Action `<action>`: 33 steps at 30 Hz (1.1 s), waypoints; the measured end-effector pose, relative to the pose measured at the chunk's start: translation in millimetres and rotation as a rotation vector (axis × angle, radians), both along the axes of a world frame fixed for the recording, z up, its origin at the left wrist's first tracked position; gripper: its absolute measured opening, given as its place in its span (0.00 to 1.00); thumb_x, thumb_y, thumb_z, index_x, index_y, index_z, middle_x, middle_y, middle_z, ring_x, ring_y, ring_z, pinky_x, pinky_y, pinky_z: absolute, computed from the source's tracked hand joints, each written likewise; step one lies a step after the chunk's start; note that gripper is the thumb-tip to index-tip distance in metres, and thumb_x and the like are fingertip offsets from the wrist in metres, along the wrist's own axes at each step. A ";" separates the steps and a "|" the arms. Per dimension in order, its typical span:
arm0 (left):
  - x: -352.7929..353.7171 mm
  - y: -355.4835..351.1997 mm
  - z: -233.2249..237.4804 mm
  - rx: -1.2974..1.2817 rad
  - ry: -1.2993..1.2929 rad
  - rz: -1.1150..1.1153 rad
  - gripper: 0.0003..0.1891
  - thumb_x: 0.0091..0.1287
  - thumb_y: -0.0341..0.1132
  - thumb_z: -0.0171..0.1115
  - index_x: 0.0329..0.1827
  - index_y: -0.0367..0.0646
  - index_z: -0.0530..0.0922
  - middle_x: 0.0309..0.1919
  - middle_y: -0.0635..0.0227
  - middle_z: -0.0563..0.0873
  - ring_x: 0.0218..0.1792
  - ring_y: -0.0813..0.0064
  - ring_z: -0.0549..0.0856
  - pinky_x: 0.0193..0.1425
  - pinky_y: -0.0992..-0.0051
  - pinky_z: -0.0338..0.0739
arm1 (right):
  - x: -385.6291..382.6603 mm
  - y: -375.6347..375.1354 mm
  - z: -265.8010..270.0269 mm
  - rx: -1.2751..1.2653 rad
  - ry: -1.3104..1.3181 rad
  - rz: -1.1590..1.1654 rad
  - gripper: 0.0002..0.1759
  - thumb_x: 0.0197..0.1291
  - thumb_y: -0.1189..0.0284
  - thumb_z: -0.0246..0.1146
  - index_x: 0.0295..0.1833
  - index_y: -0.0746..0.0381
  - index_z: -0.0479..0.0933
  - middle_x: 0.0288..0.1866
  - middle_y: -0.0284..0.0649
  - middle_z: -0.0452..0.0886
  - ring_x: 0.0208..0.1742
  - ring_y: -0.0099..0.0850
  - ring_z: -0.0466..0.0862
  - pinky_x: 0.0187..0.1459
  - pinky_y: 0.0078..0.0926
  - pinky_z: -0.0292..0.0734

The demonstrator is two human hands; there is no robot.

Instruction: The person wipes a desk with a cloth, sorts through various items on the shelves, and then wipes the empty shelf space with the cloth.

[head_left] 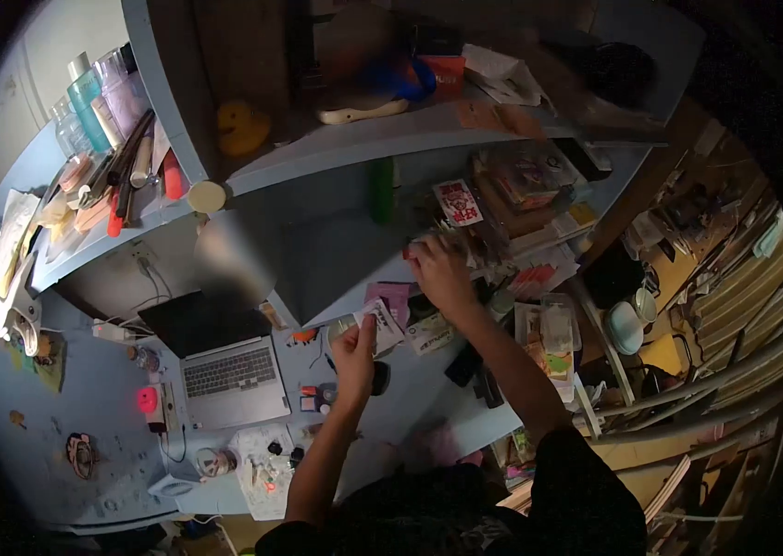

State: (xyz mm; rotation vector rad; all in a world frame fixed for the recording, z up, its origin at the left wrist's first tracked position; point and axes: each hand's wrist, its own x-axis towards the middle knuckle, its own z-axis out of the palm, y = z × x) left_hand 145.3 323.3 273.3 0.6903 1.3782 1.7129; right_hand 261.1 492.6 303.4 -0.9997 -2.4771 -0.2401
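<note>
Here, the left hand [354, 352] pinches a flat white packet [382, 322]; the right grip [440, 273] is unclear.

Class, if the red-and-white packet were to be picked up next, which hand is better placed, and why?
Probably the right hand: it is nearer the red-and-white packet, though it may hold something red. The left hand is farther off and holds a white packet.
</note>
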 end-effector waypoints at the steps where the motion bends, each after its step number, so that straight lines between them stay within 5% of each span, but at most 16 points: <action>1: -1.7 -4.1 -0.4 0.002 -0.008 -0.002 0.19 0.71 0.44 0.56 0.22 0.47 0.72 0.18 0.82 0.68 0.20 0.89 0.62 0.24 0.81 0.53 | -1.6 -1.0 9.2 0.052 0.086 0.007 0.12 0.58 0.73 0.61 0.48 0.62 0.78 0.48 0.40 0.76 0.48 0.39 0.78 0.44 0.33 0.79; 6: -4.3 -22.7 -14.2 0.040 -0.233 0.014 0.17 0.73 0.45 0.52 0.30 0.44 0.79 0.24 0.75 0.79 0.25 0.85 0.75 0.31 0.82 0.69 | -8.9 -15.9 33.8 0.098 0.272 0.076 0.14 0.61 0.69 0.62 0.50 0.64 0.76 0.46 0.42 0.78 0.45 0.38 0.79 0.41 0.31 0.77; 8: -0.5 -40.1 16.3 0.045 -0.498 -0.140 0.19 0.75 0.46 0.48 0.34 0.43 0.80 0.30 0.72 0.84 0.31 0.82 0.81 0.41 0.80 0.76 | -6.0 -49.3 56.3 -0.342 0.565 0.258 0.13 0.65 0.69 0.60 0.50 0.66 0.75 0.42 0.46 0.80 0.41 0.35 0.81 0.39 0.31 0.76; 9: 1.0 -47.9 10.2 0.036 -0.508 -0.115 0.19 0.75 0.46 0.48 0.34 0.43 0.80 0.30 0.72 0.84 0.31 0.82 0.81 0.41 0.80 0.76 | -2.3 -69.9 63.6 -0.363 0.554 0.272 0.13 0.65 0.69 0.60 0.50 0.66 0.75 0.42 0.46 0.80 0.41 0.35 0.81 0.39 0.31 0.76; 11: 1.2 -59.1 -7.6 0.089 -0.369 -0.109 0.21 0.75 0.47 0.45 0.37 0.42 0.81 0.31 0.72 0.84 0.32 0.82 0.80 0.38 0.80 0.74 | 7.0 -107.8 68.2 -0.972 0.676 0.236 0.12 0.64 0.69 0.60 0.48 0.66 0.77 0.30 0.33 0.78 0.33 0.22 0.77 0.38 0.22 0.73; 14: -3.1 -87.3 -42.5 -0.013 -0.220 -0.119 0.23 0.74 0.48 0.48 0.24 0.44 0.78 0.23 0.78 0.77 0.26 0.88 0.69 0.31 0.81 0.63 | 19.3 -133.3 13.6 -1.245 0.598 0.338 0.13 0.66 0.68 0.59 0.45 0.69 0.77 0.28 0.33 0.80 0.28 0.18 0.77 0.30 0.19 0.71; 17: -0.7 -115.8 -22.1 -0.084 -0.091 -0.097 0.24 0.74 0.48 0.49 0.24 0.41 0.77 0.22 0.78 0.76 0.27 0.88 0.69 0.33 0.81 0.64 | 14.2 -156.9 -19.4 -1.330 0.765 0.309 0.12 0.66 0.68 0.60 0.45 0.68 0.78 0.29 0.30 0.79 0.28 0.16 0.76 0.30 0.19 0.72; 21: 0.7 -151.5 -38.8 -0.111 -0.054 -0.041 0.24 0.74 0.49 0.48 0.20 0.45 0.67 0.18 0.81 0.65 0.22 0.88 0.61 0.27 0.80 0.53 | 10.5 -176.9 -34.2 -1.565 0.739 0.294 0.12 0.66 0.69 0.60 0.47 0.67 0.79 0.29 0.30 0.79 0.28 0.16 0.75 0.30 0.18 0.72; 23: -3.1 -172.4 -39.0 -0.207 -0.074 -0.030 0.23 0.73 0.48 0.52 0.24 0.39 0.77 0.22 0.79 0.75 0.28 0.89 0.68 0.33 0.82 0.63 | 5.2 -184.8 -36.8 -1.659 0.613 0.295 0.11 0.65 0.71 0.60 0.45 0.68 0.80 0.31 0.28 0.80 0.31 0.16 0.75 0.33 0.17 0.71; 30: -6.6 -233.4 -55.3 -0.193 -0.090 0.038 0.17 0.71 0.44 0.57 0.30 0.38 0.80 0.22 0.82 0.75 0.27 0.89 0.69 0.31 0.82 0.64 | -25.4 -219.8 -75.2 -1.807 0.348 0.390 0.10 0.65 0.71 0.60 0.43 0.68 0.80 0.30 0.28 0.80 0.30 0.16 0.76 0.33 0.17 0.71; 33: -9.6 -279.4 -100.8 -0.309 -0.116 0.115 0.14 0.71 0.41 0.57 0.32 0.41 0.79 0.24 0.82 0.75 0.28 0.89 0.69 0.32 0.83 0.63 | -37.5 -242.7 -107.4 -1.688 0.110 0.512 0.16 0.65 0.66 0.61 0.51 0.66 0.78 0.35 0.35 0.83 0.34 0.22 0.81 0.37 0.24 0.78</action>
